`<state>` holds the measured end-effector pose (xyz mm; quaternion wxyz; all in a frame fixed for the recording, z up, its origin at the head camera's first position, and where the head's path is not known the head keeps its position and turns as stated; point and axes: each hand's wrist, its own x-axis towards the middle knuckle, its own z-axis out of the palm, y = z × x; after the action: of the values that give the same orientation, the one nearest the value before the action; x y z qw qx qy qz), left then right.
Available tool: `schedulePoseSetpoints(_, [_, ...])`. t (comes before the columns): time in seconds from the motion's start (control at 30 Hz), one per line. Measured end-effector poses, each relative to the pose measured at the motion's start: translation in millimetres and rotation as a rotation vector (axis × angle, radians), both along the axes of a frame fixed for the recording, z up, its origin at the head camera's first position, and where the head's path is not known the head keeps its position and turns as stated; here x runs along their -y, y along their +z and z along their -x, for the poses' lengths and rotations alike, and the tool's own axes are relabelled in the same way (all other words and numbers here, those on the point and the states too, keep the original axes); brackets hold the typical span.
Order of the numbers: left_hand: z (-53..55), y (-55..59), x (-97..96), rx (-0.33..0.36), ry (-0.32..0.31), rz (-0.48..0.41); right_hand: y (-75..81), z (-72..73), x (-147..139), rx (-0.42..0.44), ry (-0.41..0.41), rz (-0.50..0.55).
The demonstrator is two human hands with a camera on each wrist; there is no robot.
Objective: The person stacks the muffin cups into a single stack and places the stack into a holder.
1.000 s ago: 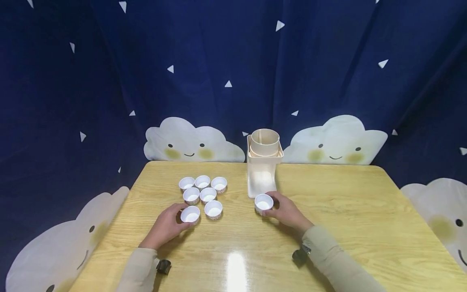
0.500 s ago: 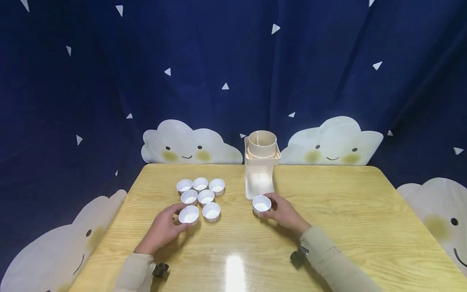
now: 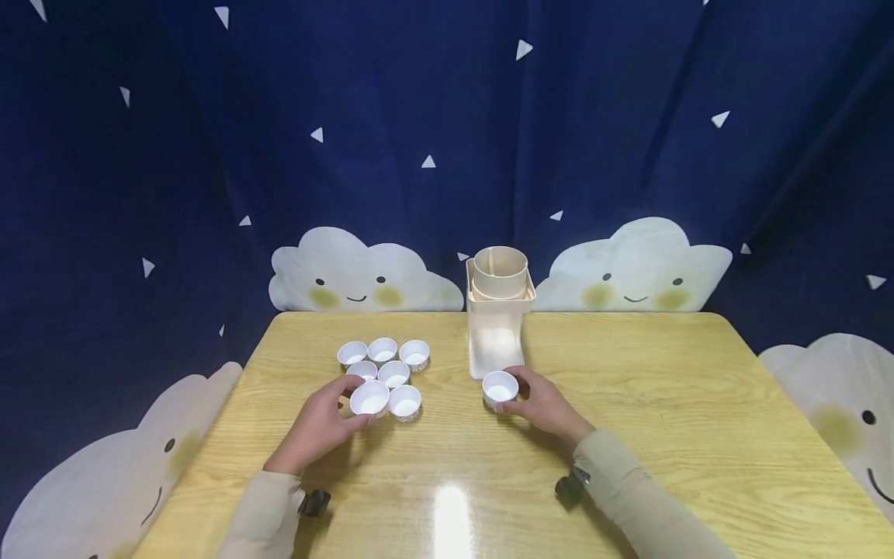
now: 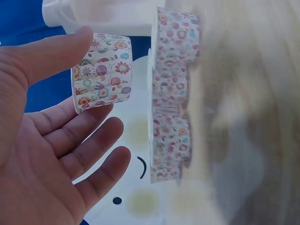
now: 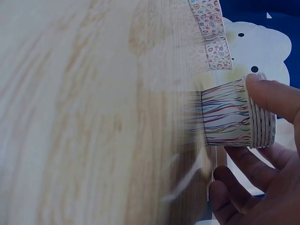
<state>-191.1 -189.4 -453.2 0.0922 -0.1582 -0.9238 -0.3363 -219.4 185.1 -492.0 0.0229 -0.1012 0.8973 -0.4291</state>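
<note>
My left hand [image 3: 317,427] pinches a white-lined paper baking cup [image 3: 369,397] with its thumb and fingers. In the left wrist view this cup [image 4: 103,75] has a flower print, and it hangs above the table, apart from the row of flowered cups [image 4: 176,37]. Several more baking cups [image 3: 415,354] stand mouth up in a cluster beyond that hand. My right hand [image 3: 552,407] grips a nested stack of baking cups [image 3: 500,388] in front of the cream dispenser. The right wrist view shows coloured wavy stripes on the stack [image 5: 227,115] and several rims.
A cream plastic dispenser [image 3: 497,303] with a round tube on top and an open tray below stands at the table's back. The wooden table [image 3: 649,388] ends against a dark blue curtain [image 3: 391,93] with cloud shapes.
My left hand has raised its cup and moved it slightly right and away from me, closer to the cluster. The right hand stays in place with its stack. The head view shifts slightly.
</note>
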Motion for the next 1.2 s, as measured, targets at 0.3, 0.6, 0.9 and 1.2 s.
schedulePoseSetpoints(0.3, [10.8, 15.1, -18.4, -0.022, -0.070, -0.015, 1.9, 1.0, 0.4, 0.023, 0.000, 0.001])
schedulePoseSetpoints(0.6, [23.0, 22.9, -45.4, -0.022, -0.114, -0.007, 1.9, 1.1, 0.7, 0.039, -0.001, 0.015])
schedulePoseSetpoints(0.9, [27.4, 26.1, -62.7, -0.017, -0.168, -0.047, 2.5, 0.8, 0.7, 0.050, -0.002, 0.010])
schedulePoseSetpoints(1.2, [31.0, 26.7, -82.7, -0.009, -0.163, -0.047, 1.9, 0.1, -0.1, 0.028, 0.008, 0.014])
